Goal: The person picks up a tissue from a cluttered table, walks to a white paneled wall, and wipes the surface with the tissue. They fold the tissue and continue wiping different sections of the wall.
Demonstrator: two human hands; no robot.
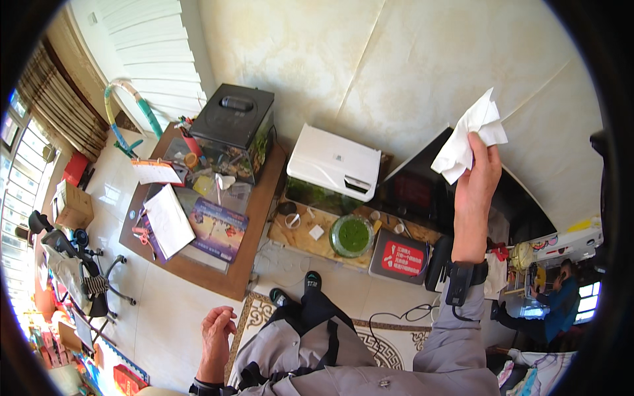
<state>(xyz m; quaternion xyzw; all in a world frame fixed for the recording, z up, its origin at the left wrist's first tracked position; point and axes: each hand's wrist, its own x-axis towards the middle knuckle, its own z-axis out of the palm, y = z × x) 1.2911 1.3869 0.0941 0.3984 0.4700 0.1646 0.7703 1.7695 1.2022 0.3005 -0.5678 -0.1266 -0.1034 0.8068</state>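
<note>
My right hand (478, 173) is raised on an outstretched arm and grips a crumpled white tissue (473, 133) between thumb and fingers. Behind it stands a television with a dark screen (413, 183); whether the tissue touches the screen or wall I cannot tell. My left hand (217, 339) hangs low at my side, its fingers curled in with nothing seen in them. To the left of the television is a fish tank with a white lid (334, 161). A round glass bowl of green plants (351, 236) sits in front of that tank, on a low cabinet (302, 232).
A brown desk (237, 277) on the left carries a black-lidded fish tank (230, 116), papers (169, 222) and pink-handled scissors (143, 235). An office chair (74, 262) stands beyond it. Black cable (396, 317) trails over the floor. A seated person (559, 302) is at far right.
</note>
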